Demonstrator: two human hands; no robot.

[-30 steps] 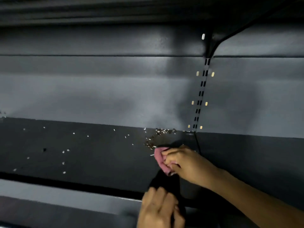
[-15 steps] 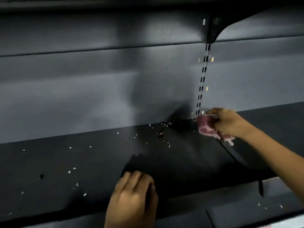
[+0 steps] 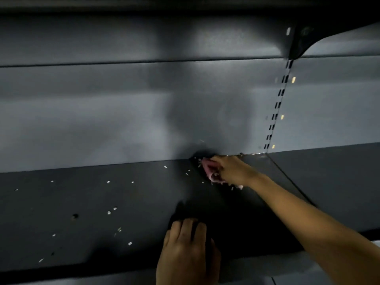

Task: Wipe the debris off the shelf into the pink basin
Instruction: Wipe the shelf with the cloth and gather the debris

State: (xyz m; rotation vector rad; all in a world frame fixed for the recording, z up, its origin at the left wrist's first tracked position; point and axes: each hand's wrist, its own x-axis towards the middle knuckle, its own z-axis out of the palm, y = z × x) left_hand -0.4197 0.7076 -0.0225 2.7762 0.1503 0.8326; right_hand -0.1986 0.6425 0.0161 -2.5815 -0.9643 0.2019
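The shelf (image 3: 82,202) fills the lower half of the view, a dark, flat deck under a grey back panel (image 3: 102,120). Most of the job appears to be left. The stretch to the left of both hands is dotted with debris (image 3: 109,212), pale specks lying well apart from the back edge out to the front lip. A thin line of glinting bits also sits along the joint where the shelf meets the back panel, just right of the cloth and running to the foot of the slotted upright (image 3: 277,103). The darker patch between the two hands shows few specks, though it lies in shadow, so it cannot be judged clean. The pink basin is not in view, so nothing shows whether any debris has reached it.

The right hand (image 3: 232,169) reaches to the back of the shelf, its fingers curled round a bunched pink cloth (image 3: 207,167) pressed against the rear joint. A few specks lie just beside the cloth, on its left and at the wrist. By the look of it, the step in hand is gathering the back-edge bits toward the front. The left hand (image 3: 185,249) rests on the front part of the shelf, back to the camera, fingers close together and lying fairly straight. Nothing shows in it, though the surface just ahead of the fingertips is too dark to read.

No brand, label or writing can be read. The panels are plain, and only the upright's slots and a few small bright marks beside them break the surface.
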